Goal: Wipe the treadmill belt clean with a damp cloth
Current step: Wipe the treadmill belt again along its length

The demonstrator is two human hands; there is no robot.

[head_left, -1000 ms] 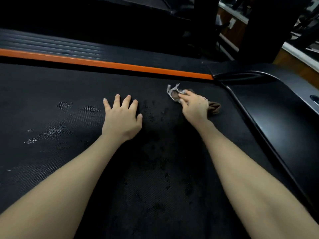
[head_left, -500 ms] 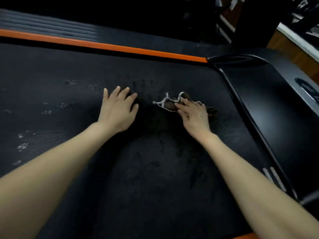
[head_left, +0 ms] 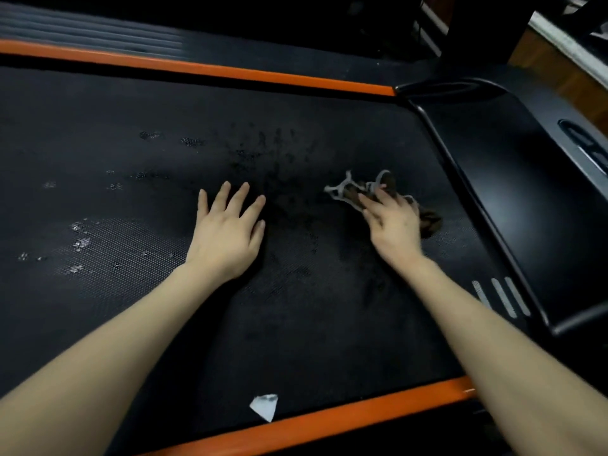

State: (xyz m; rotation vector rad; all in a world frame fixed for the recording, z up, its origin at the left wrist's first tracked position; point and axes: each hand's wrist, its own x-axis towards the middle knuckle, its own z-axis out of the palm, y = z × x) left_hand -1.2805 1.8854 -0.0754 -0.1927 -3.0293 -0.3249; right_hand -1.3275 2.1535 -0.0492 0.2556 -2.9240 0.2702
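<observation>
In the head view, the black textured treadmill belt (head_left: pixel 296 324) fills the middle of the frame, between a far orange side strip (head_left: pixel 230 69) at the top and a near orange side strip (head_left: pixel 362 406) at the bottom.

The dark brown crumpled cloth (head_left: pixel 429 222), which has a pale edging, lies on the belt right of the centre, near the black plastic end cover (head_left: pixel 526 209). It is bunched under the hand, probably so that the palm can push it across the surface.

The left hand (head_left: pixel 227 232) lies flat on the belt at the centre, with straight, spread fingers, and holds nothing. It seems to support the person's weight while leaning forward.

The right hand (head_left: pixel 393 225) rests on top of the cloth with bent fingers that grip it against the belt. The two hands are apart, with dark damp patches between and above them.

Pale spots (head_left: pixel 79 241) remain at the left of the frame, so this part probably is not yet wiped. A small white scrap (head_left: pixel 265 406) lies at the bottom edge of the belt.
</observation>
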